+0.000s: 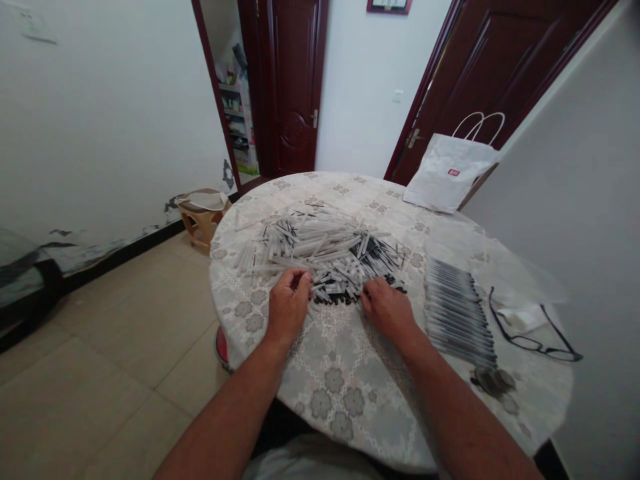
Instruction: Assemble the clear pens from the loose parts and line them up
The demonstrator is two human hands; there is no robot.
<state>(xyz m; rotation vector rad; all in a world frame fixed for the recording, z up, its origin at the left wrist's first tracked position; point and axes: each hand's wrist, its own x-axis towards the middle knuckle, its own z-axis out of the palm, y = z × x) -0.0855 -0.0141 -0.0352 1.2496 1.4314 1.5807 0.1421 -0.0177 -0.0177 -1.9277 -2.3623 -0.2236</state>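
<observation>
A heap of pen parts (320,243) is spread over the round table, with many whitish tubes and thin dark rods in it. Black pen caps (336,299) are gathered along its near edge. At the left of these caps is my left hand (289,305), thumb and fingers curled together; what is between them is too small to make out. My right hand (389,308) rests against the right end of the caps, fingers bent down and closed. Its fingertips are partly hidden. To the right, a neat row of pens (457,310) lies side by side, dark ends pointing right.
A patterned cloth covers the table (340,400). Black-framed glasses (535,343) lie at the right, near a clear plastic sheet and a small dark object (493,381). A white paper bag (450,170) stands at the back right. Beyond the table's left edge is a stool (200,223).
</observation>
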